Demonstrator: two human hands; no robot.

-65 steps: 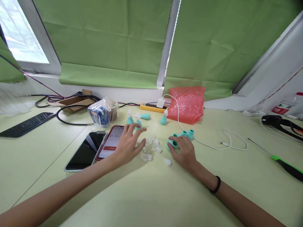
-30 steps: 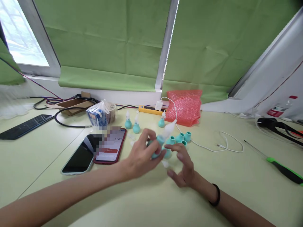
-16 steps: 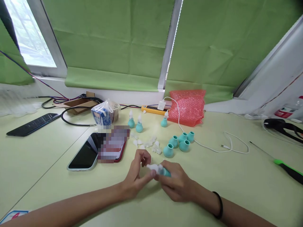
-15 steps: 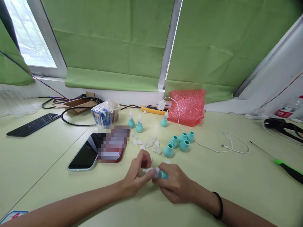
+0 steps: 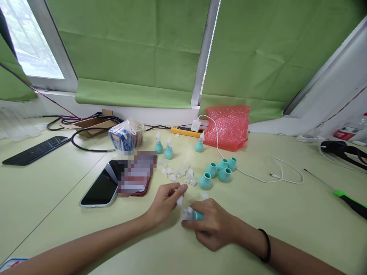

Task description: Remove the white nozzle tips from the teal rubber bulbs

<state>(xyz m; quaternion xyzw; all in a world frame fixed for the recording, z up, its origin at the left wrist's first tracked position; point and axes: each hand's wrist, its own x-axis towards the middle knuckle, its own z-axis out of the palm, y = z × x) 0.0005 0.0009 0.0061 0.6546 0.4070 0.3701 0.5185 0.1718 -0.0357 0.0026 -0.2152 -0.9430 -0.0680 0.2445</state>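
Right hand (image 5: 211, 224) covers most of teal bulb (image 5: 198, 216). White piece (image 5: 180, 200) partly hidden by left hand (image 5: 166, 200), can't tell if gripped. Red-cased phone (image 5: 137, 175): screen pixelated. Cropped: bottle (image 5: 354, 128) 3 o'clock, screwdriver (image 5: 341, 194) 4 o'clock, card (image 5: 11, 262) 8 o'clock.

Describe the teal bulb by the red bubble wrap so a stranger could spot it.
Find the red bubble wrap by the green blind. Just left of it, in front of the yellow power strip, stands a teal bulb with a whitish tip. It stands alone, unlike the tipped pair farther left and the open bulbs nearer the right hand.
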